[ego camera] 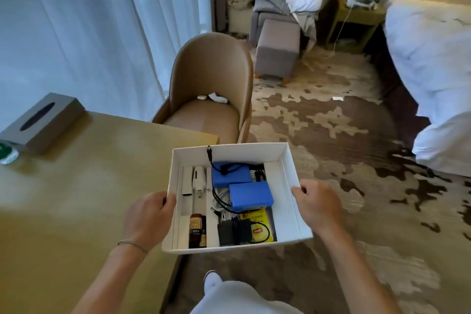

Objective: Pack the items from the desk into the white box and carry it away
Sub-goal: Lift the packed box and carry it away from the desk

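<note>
The white box (pixel 293 176) is lifted off the desk (pixel 76 199) and hangs over the desk's right edge and the carpet. My left hand (pixel 149 214) grips its left wall and my right hand (pixel 318 208) grips its right wall. Inside lie two blue battery packs (pixel 251 197) with black cables, a white plug adapter (pixel 198 177), a brown bottle (pixel 196 229), a black charger (pixel 229 232) and a yellow Lipton tea packet (pixel 260 231).
A grey tissue box (pixel 43 122) and a green-capped bottle (pixel 7 153) stand at the desk's far left. A tan chair (pixel 211 89) stands behind the desk. Beyond are a grey footstool (pixel 277 51), an armchair with laundry (pixel 293 0) and a white bed (pixel 433 71) on the right.
</note>
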Available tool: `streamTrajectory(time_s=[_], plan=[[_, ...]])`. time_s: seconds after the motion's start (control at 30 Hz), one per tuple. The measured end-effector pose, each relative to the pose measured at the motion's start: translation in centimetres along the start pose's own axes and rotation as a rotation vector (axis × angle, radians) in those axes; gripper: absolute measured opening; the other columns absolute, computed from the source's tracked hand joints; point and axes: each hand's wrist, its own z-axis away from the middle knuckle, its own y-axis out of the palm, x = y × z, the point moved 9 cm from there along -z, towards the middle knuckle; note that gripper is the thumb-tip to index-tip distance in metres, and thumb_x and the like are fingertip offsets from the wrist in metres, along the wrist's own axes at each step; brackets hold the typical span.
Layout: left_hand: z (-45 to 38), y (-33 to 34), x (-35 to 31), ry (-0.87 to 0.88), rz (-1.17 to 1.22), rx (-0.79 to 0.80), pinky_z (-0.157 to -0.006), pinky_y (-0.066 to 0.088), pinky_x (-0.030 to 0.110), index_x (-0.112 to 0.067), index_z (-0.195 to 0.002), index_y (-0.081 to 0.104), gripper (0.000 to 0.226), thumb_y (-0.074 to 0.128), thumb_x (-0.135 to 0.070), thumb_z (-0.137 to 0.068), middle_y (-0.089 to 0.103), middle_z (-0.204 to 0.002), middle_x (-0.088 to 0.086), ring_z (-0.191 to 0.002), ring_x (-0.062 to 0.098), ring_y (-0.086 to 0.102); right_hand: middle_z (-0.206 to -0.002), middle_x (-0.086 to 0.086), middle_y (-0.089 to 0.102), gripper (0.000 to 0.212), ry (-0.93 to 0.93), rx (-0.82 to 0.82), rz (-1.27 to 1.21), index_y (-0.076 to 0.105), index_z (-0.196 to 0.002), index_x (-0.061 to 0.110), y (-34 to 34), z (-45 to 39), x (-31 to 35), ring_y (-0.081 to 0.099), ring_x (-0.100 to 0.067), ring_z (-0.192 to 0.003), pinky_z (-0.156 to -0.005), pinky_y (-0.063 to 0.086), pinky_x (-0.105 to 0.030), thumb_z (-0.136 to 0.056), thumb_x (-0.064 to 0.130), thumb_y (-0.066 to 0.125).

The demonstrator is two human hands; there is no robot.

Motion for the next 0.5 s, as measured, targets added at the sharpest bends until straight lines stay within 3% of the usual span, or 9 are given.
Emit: streamTrajectory(time_s=[0.17, 0.37, 0.5], plan=[[1.9, 3.8, -7.3, 0.101, -0.002, 0.040, -0.036, 0.017, 0.016, -0.020, -0.046, 0.038, 0.053, 0.050, -0.029, -0.097, 0.034, -0.039, -0.005, -0.035, 0.009, 0.026, -0.047, 0.001, 0.032, 0.044, 0.120, -0.095, -0.040, 0.044, -0.053, 0.008, -4.5, 3.6, -8.4, 0.026, -0.014, -0.045, -0.049, 0.021, -0.031, -0.091, 0.019, 0.061], [6.7, 9.6, -16.4, 0.255, -0.015, 0.074, -0.043, 0.041, 0.037, -0.016, -0.050, 0.049, 0.050, 0.051, -0.032, -0.098, 0.048, -0.045, 0.001, -0.041, 0.020, 0.046, -0.045, 0.003, 0.033, 0.046, 0.284, -0.203, -0.043, 0.040, -0.050, 0.018, -10.7, 10.8, -19.0, 0.026, -0.013, -0.043, -0.048, 0.023, -0.030, -0.091, 0.019, 0.062], [10.8, 13.0, -22.7, 0.397, -0.109, 0.064, -0.040, 0.035, 0.026, -0.022, -0.046, 0.045, 0.052, 0.049, -0.036, -0.096, 0.044, -0.040, -0.005, -0.037, 0.009, 0.044, -0.045, 0.004, 0.030, 0.047, 0.375, -0.245, -0.048, 0.036, -0.050, 0.019, -14.4, 16.2, -25.6, 0.023, -0.013, -0.044, -0.049, 0.021, -0.030, -0.090, 0.018, 0.061]])
